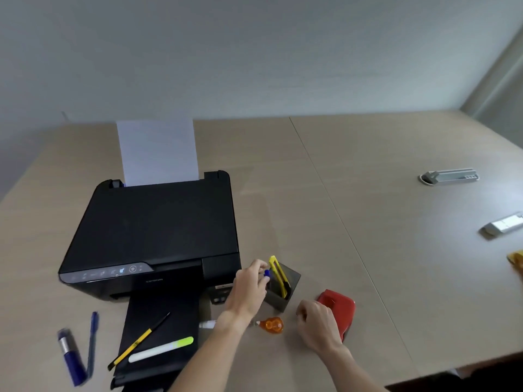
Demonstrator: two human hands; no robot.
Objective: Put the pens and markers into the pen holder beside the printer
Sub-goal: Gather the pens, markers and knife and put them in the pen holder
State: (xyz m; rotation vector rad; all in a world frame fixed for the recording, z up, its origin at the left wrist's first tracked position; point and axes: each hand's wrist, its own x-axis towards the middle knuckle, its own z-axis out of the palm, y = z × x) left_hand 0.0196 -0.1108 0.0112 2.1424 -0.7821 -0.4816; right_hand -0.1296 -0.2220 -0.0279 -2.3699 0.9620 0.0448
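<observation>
- Your left hand pinches a blue-capped pen at the rim of the dark pen holder; the pen's axis is hidden, only its cap end shows
- A yellow cutter leans upright in the holder, just past your fingertips
- Your right hand is loosely curled, whether it grips anything you cannot tell; it rests beside the red hole punch
- A yellow-black pen and a white highlighter lie slanted on the printer tray, left of your left forearm
- Matte beige table, plain grey wall
</observation>
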